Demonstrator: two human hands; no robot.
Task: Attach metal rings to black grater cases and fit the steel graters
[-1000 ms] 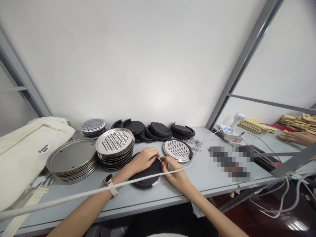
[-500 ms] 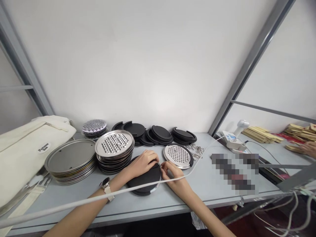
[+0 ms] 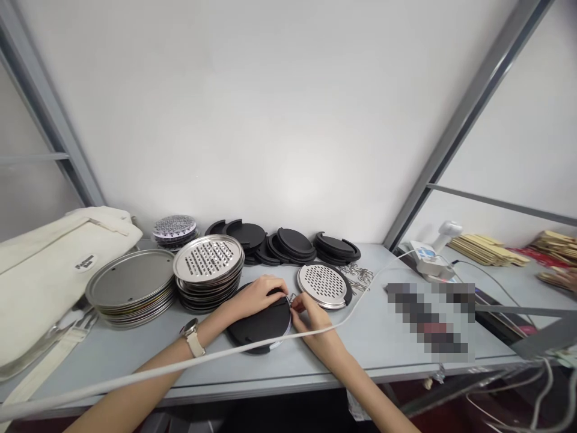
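Note:
A round black disc [image 3: 256, 328] lies on the table in front of me, a strip of metal showing at its right edge. My left hand [image 3: 261, 294] lies over its upper part, fingers curled at the upper right edge. At that edge my right hand [image 3: 313, 322] is closed in a pinch on a small metal wire piece [image 3: 292, 297], partly hidden by the fingers. Just right of the hands is a round metal grater plate [image 3: 322, 285] set in a black holder. More small metal wire pieces [image 3: 360, 275] lie in a loose heap beyond it.
To the left stand a stack of grater plates [image 3: 210, 261], a stack of larger metal discs [image 3: 130, 279] and a cream bag [image 3: 58, 258]. Black holders [image 3: 293, 242] line the wall. A white cable [image 3: 180, 362] crosses before my arms. Another person's hand [image 3: 568, 278] is far right.
The black disc has shifted slightly left under my left hand. Both hands stay at its upper right edge, and the view has turned a little.

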